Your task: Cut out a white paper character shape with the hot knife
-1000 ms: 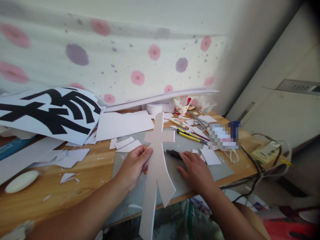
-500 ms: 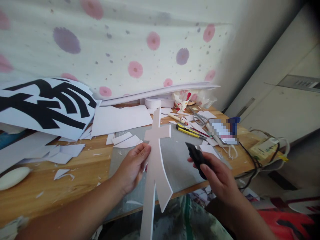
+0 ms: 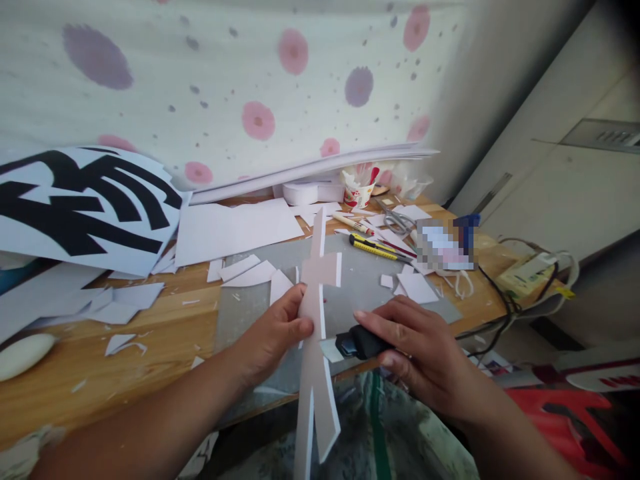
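My left hand pinches a long white foam board cutout by its left edge. The cutout is held upright over my lap and the table's front edge, with a short cross arm near its top and two legs below. In my right hand is a black utility knife, its fingers closed round the handle. The knife's pale blade points left and meets the cutout's right edge, just below my left thumb. A grey cutting mat lies behind and under both hands.
White board scraps lie on the mat and wooden table. A yellow utility knife, scissors and a paper cup stand or lie farther back. A sheet with black shapes leans at left; cables hang at right.
My right hand has turned the black knife and brought it left, so its blade now meets the cutout. My left hand has tilted the cutout slightly, its thumb now lower on the face.
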A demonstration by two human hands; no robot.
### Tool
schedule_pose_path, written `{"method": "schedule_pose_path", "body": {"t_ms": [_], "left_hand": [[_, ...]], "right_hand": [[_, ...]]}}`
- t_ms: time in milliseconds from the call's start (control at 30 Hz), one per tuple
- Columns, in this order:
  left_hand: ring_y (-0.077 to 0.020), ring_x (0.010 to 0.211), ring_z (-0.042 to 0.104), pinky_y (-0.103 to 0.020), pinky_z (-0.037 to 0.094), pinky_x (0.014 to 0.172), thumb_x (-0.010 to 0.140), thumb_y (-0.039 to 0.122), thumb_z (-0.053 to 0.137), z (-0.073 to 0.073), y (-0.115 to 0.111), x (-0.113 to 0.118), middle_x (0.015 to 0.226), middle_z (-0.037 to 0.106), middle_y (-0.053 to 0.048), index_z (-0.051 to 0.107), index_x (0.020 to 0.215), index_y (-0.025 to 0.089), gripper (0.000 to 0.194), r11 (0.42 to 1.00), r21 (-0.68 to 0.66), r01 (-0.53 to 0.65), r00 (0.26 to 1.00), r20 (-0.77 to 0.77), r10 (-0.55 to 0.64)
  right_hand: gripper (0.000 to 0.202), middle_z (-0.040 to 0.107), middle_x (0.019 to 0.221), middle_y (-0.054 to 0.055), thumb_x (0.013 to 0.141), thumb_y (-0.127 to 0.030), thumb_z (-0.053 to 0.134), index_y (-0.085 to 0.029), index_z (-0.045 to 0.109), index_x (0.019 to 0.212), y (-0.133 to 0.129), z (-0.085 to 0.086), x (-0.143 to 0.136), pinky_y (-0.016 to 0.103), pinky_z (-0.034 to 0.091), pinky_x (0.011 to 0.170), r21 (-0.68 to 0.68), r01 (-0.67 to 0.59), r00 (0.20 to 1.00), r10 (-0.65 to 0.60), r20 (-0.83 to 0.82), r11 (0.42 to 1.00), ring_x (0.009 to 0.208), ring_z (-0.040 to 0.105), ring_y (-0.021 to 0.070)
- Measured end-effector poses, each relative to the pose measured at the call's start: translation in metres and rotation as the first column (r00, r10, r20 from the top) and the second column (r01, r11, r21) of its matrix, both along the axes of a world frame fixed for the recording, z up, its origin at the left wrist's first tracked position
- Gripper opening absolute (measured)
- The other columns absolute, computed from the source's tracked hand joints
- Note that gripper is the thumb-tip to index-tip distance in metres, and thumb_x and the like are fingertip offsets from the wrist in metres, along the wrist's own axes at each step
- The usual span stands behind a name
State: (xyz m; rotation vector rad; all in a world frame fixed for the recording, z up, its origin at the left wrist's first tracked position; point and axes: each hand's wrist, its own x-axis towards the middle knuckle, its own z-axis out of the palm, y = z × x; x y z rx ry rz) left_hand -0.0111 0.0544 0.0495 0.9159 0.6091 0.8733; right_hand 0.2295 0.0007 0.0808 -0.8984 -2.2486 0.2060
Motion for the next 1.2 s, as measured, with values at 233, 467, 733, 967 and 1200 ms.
{"method": "schedule_pose_path", "body": {"t_ms": [233, 467, 733, 967, 1200], "left_hand": [[-0.0127, 0.061, 0.050, -0.022, 0.041, 0.061, 0.057, 0.049, 0.093, -0.0010, 0.0010, -0.0020, 0.063, 0.053, 0.005, 0.076, 0.092, 0.025, 0.046, 0.996, 0.046, 0.081, 0.997, -0.003, -0.081], [-0.0129, 0.059, 0.050, -0.023, 0.042, 0.060, 0.056, 0.047, 0.094, 0.0024, 0.0017, -0.0008, 0.064, 0.056, 0.004, 0.075, 0.081, 0.023, 0.040, 0.996, 0.033, 0.084, 0.996, -0.029, -0.083], [-0.0124, 0.060, 0.050, -0.023, 0.042, 0.061, 0.055, 0.045, 0.095, 0.0026, 0.0035, -0.0008, 0.064, 0.057, 0.004, 0.072, 0.078, 0.020, 0.040, 0.993, 0.036, 0.110, 0.994, -0.031, -0.109], [-0.0112, 0.061, 0.049, -0.022, 0.040, 0.061, 0.059, 0.045, 0.093, -0.0023, 0.0018, -0.0034, 0.067, 0.058, 0.006, 0.071, 0.087, 0.022, 0.043, 0.990, 0.043, 0.136, 0.991, -0.019, -0.135], [-0.0124, 0.063, 0.050, -0.024, 0.041, 0.064, 0.060, 0.047, 0.093, -0.0053, 0.0017, -0.0020, 0.066, 0.057, 0.005, 0.064, 0.074, 0.019, 0.043, 0.985, 0.046, 0.164, 0.986, 0.003, -0.164]], "right_hand": [[0.044, 0.068, 0.093, 0.006, 0.106, -0.042, 0.037, -0.028, 0.052, 0.146, 0.0002, 0.0051, 0.0019, 0.034, 0.046, 0.068, -0.017, 0.007, 0.999, -0.006, 0.037, 1.000, 0.077, 0.058, 0.0200], [0.042, 0.068, 0.093, 0.007, 0.106, -0.042, 0.037, -0.027, 0.054, 0.142, 0.0015, 0.0064, 0.0027, 0.035, 0.044, 0.067, 0.019, 0.031, 0.998, -0.032, 0.062, 0.999, 0.077, 0.056, 0.0206], [0.041, 0.067, 0.094, 0.007, 0.106, -0.041, 0.040, -0.023, 0.055, 0.140, 0.0034, 0.0067, 0.0048, 0.034, 0.043, 0.067, 0.050, 0.047, 0.994, -0.052, 0.095, 0.998, 0.078, 0.054, 0.0209], [0.042, 0.065, 0.094, 0.007, 0.106, -0.039, 0.040, -0.023, 0.052, 0.143, 0.0030, 0.0078, 0.0022, 0.035, 0.042, 0.068, 0.006, -0.007, 0.999, 0.007, 0.046, 1.000, 0.078, 0.053, 0.0209], [0.045, 0.065, 0.095, 0.008, 0.106, -0.041, 0.040, -0.027, 0.047, 0.147, 0.0012, 0.0097, 0.0019, 0.036, 0.042, 0.068, -0.002, -0.040, 0.998, 0.040, 0.050, 0.999, 0.078, 0.053, 0.0216]]}}
